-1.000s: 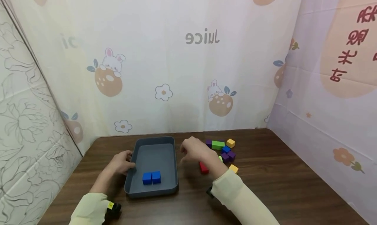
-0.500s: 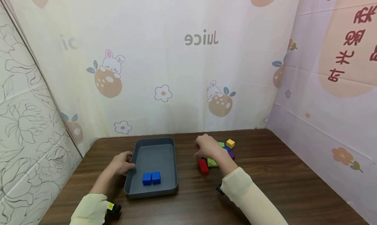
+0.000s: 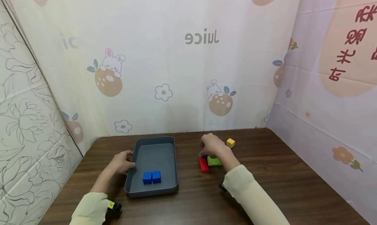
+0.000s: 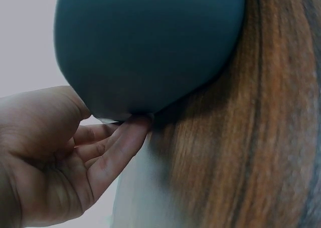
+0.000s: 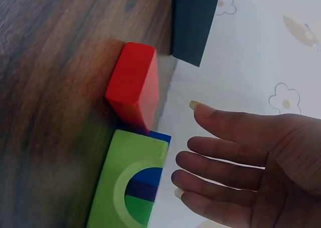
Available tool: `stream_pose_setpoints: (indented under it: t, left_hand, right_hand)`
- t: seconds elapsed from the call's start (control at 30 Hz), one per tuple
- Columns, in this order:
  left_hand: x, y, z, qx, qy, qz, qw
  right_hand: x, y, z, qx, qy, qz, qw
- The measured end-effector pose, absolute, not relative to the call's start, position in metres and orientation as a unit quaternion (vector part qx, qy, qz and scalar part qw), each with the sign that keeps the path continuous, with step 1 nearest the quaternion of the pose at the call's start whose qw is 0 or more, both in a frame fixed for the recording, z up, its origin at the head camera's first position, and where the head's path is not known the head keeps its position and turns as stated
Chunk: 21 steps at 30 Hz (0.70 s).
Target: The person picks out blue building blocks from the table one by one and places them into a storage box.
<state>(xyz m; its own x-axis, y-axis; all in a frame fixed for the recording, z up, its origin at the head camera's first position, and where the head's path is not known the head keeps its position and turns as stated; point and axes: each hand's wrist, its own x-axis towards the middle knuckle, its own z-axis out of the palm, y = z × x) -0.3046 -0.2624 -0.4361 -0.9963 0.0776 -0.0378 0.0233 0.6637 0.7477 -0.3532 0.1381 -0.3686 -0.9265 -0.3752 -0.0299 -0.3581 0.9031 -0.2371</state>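
My left hand holds the left wall of a grey tray, thumb at the rim and fingers against the outside. Inside the tray, two blue cubes lie side by side near its front. My right hand hovers over the blocks on the right with nothing in its grasp. In the right wrist view its fingers are spread and loosely bent, facing a light green arch block. A red rectangular block stands beside that arch. Blue, purple and green pieces show through the arch's opening.
A yellow cube sits behind the group of blocks, several of which the right hand and forearm cover. The dark wooden table ends at a patterned curtain at the back.
From beside the tray's right wall, my right hand has moved right to the blocks, uncovering the red block and the green arch. The left hand and the tray have stayed put.
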Motion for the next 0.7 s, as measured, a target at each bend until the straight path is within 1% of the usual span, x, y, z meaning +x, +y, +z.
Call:
stream_pose_setpoints:
  t: [0.17, 0.7]
  left_hand:
    - [-0.306, -0.263, -0.437, 0.027, 0.912, 0.407, 0.032]
    - [-0.307, -0.264, -0.437, 0.026, 0.913, 0.405, 0.033]
  right_hand:
    - [-0.357, 0.139, -0.373, -0.18, 0.976, -0.116, 0.044]
    - [-0.364, 0.142, -0.381, -0.174, 0.978, -0.108, 0.036]
